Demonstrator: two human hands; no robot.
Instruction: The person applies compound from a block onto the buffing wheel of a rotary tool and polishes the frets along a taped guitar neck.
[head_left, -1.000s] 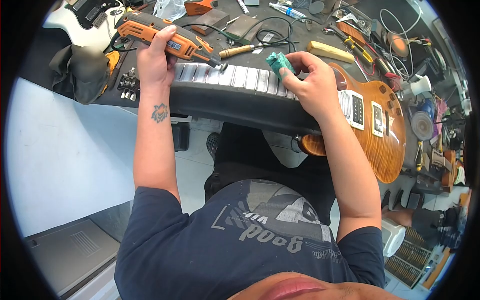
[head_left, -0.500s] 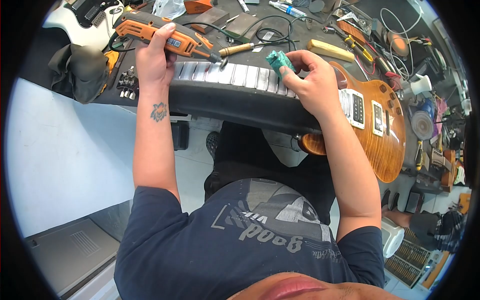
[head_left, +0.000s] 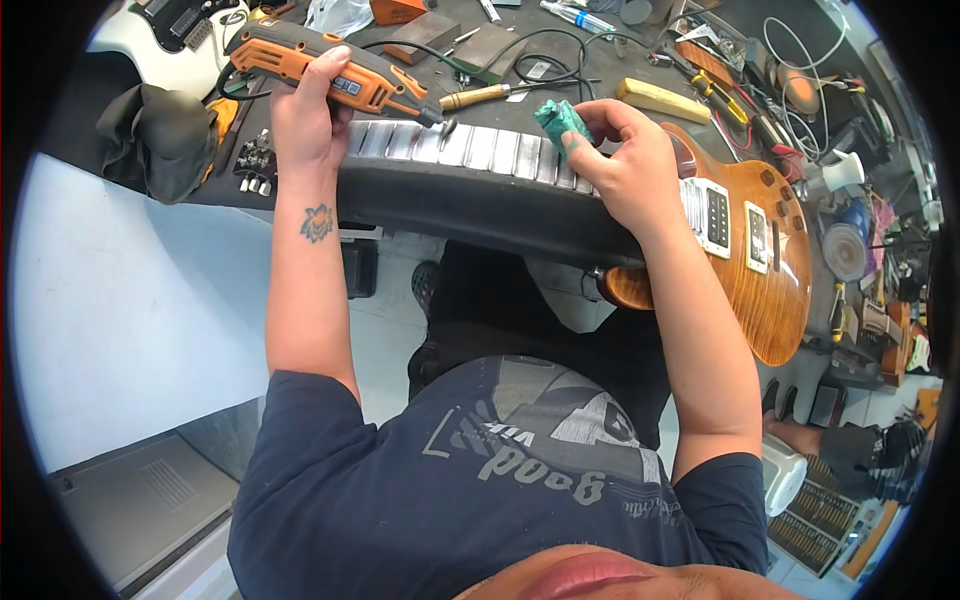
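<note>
My left hand is wrapped round an orange and black rotary tool, whose small wheel tip is at the guitar neck. Between the fingers and thumb of my right hand is a green lump, held above the neck's far edge. The amber guitar lies across the bench with its body at the right. Silvery strips cover its fretboard, between my two hands. Its tuners show at the left end.
Behind the neck lie a wooden-handled tool, a yellow block, dark blocks and cables. A white guitar and a dark cloth are at the left. Another person's leg shows at the lower right.
The rotary tool's tip has shifted very slightly at the neck. Both hands keep nearly the same place and the same hold.
</note>
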